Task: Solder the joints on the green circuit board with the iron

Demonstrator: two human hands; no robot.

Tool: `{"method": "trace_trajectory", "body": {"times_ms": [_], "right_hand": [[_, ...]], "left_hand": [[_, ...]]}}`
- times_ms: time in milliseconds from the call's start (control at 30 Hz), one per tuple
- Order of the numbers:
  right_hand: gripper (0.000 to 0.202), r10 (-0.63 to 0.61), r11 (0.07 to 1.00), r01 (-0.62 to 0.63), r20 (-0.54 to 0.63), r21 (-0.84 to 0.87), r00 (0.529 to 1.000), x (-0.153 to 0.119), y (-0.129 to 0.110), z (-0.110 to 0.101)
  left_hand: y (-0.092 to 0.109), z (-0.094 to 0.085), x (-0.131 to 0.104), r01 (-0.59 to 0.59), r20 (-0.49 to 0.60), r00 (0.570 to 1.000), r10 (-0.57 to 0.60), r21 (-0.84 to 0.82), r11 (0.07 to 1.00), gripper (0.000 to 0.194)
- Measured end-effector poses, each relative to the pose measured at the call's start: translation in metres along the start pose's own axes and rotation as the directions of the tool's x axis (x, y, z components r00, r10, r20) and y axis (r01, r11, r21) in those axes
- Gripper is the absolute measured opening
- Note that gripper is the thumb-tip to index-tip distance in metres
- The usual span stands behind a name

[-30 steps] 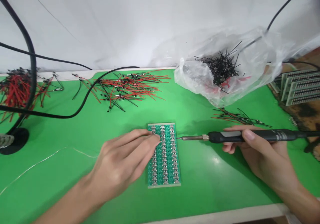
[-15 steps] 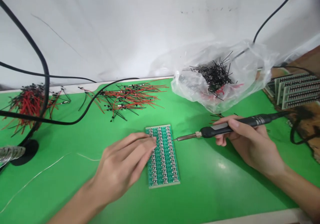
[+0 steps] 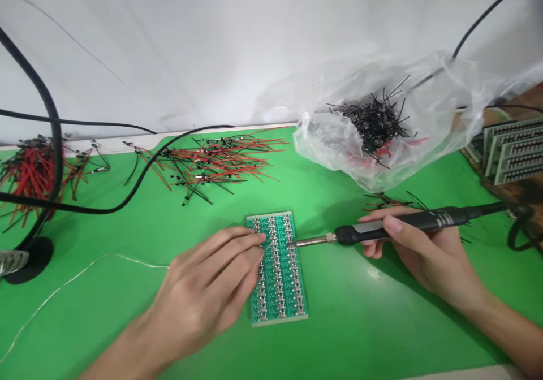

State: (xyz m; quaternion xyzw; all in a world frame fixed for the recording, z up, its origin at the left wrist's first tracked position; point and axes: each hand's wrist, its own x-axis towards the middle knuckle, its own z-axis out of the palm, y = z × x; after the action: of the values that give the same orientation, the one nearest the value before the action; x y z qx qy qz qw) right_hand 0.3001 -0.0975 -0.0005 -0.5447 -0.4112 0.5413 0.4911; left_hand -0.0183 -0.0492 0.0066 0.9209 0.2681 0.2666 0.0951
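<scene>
A green circuit board (image 3: 285, 278) with three columns of small soldered parts lies flat on the green mat. My left hand (image 3: 207, 281) rests over the board's left edge, its fingers pinched on thin solder wire (image 3: 139, 262). A short end of the wire sticks out past the fingertips over the board, and the rest trails left across the mat. In my right hand (image 3: 424, 255) is a soldering iron (image 3: 382, 226), held like a pen. The iron's tip is at the right column of the board, in its upper part.
Red and black wire leads (image 3: 229, 159) lie in piles along the back. A clear plastic bag (image 3: 326, 148) of black leads stands at back right. Several upright circuit boards (image 3: 515, 151) stand at far right. Black cables (image 3: 106, 207) cross the left, near a solder spool (image 3: 14, 261).
The iron's tip has moved from the board's right edge onto the right column. The solder end now shows beyond my left fingertips. The view has shifted slightly.
</scene>
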Motion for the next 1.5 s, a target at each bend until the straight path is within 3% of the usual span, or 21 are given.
{"method": "trace_trajectory", "body": {"times_ms": [333, 1100, 1500], "right_hand": [[0.019, 0.03, 0.999, -0.032, -0.077, -0.023, 0.997, 0.0009, -0.0033, 0.0061], [0.021, -0.003, 0.997, 0.001, -0.03, -0.071, 1.0, -0.0005, 0.0037, -0.0014], [0.025, -0.004, 0.993, -0.01, -0.111, -0.121, 0.994, 0.0007, 0.0029, 0.0013]], "left_hand": [[-0.0002, -0.0007, 0.0008, -0.002, 0.027, 1.0, 0.002, 0.004, 1.0, 0.028], [-0.0017, -0.0013, 0.0006, -0.025, 0.036, 0.999, 0.025, -0.006, 1.0, 0.026], [-0.0016, -0.0022, 0.0006, -0.031, 0.048, 0.998, 0.032, -0.009, 0.999, 0.025]]}}
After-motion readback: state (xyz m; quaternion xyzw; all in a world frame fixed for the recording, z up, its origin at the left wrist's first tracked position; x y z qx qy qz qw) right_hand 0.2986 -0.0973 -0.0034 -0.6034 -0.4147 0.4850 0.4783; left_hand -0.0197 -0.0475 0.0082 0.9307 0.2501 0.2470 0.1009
